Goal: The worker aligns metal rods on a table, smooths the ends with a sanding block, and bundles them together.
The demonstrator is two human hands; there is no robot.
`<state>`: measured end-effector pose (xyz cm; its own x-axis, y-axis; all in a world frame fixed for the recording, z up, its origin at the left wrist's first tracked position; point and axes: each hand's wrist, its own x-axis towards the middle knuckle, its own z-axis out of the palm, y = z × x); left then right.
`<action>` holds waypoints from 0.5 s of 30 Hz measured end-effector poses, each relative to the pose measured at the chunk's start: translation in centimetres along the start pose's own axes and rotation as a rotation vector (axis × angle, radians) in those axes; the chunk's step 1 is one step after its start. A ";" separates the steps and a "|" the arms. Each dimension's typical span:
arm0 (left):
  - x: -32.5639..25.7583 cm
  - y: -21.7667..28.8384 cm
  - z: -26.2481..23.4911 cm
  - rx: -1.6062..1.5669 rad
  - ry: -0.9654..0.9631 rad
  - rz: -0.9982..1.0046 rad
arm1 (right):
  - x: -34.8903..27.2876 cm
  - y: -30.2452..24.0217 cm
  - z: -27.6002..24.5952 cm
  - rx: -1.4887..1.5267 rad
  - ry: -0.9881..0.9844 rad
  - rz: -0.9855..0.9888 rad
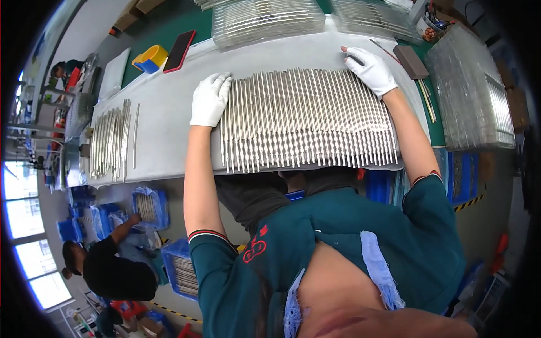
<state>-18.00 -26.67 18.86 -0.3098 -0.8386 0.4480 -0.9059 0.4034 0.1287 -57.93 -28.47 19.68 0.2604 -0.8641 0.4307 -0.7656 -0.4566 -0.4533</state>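
A wide row of several long metal rods (307,119) lies side by side on a white cloth-covered table (163,107). My left hand (209,99), in a white glove, rests flat with fingers together against the left end of the row. My right hand (371,70), also gloved, presses flat on the far right corner of the row. Neither hand grips anything.
A smaller bunch of rods (110,141) lies at the table's left. Clear plastic trays (265,19) hold more rods at the back and at the right (470,90). A red phone (179,50), a yellow-blue object (149,58) and a brown block (410,61) are nearby. A person (110,267) crouches by blue bins below left.
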 end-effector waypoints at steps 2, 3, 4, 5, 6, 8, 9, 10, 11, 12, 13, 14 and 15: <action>-0.3 1.2 0.2 -0.027 0.035 -0.110 | -0.3 0.2 0.0 -0.008 -0.015 0.020; -0.4 1.5 0.2 -0.028 0.034 -0.108 | -0.3 0.1 0.0 -0.014 -0.025 0.022; -0.5 1.8 0.3 -0.005 0.043 -0.186 | -0.3 0.0 0.0 -0.016 -0.025 0.025; -0.6 2.0 0.2 0.018 0.052 -0.264 | -0.3 -0.1 0.1 -0.016 -0.007 0.016; -1.0 1.7 0.1 0.016 0.056 -0.265 | -0.1 -0.3 0.2 -0.016 0.009 0.002; -1.9 0.1 0.0 -0.126 0.267 -0.282 | -0.2 -0.4 0.1 -0.002 0.056 0.027; -2.3 -0.8 -0.4 -0.193 0.372 -0.292 | -0.2 -0.5 0.2 0.021 0.098 0.050; -2.9 -1.2 -1.4 -0.287 0.347 -0.398 | -0.4 -0.4 0.1 0.075 0.123 0.092; -3.5 -1.4 -2.3 -0.303 0.379 -0.465 | -0.4 0.3 0.2 0.070 0.126 0.098; -4.2 -2.0 -3.3 -0.285 0.371 -0.486 | -0.4 1.1 0.3 0.126 0.202 0.074; -5.3 -2.9 -4.3 -0.262 0.363 -0.514 | -0.5 1.0 0.2 0.186 0.272 0.046; -6.6 -4.0 -4.9 -0.265 0.359 -0.513 | -0.5 0.9 -0.1 0.122 0.318 0.038; -7.9 -5.5 -5.4 -0.115 0.305 -0.503 | -0.5 0.4 -0.6 0.012 0.343 0.032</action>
<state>-9.07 -20.31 19.39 0.2618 -0.8006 0.5390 -0.8775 0.0351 0.4783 -58.72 -28.11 19.72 0.0211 -0.7575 0.6525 -0.7625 -0.4343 -0.4795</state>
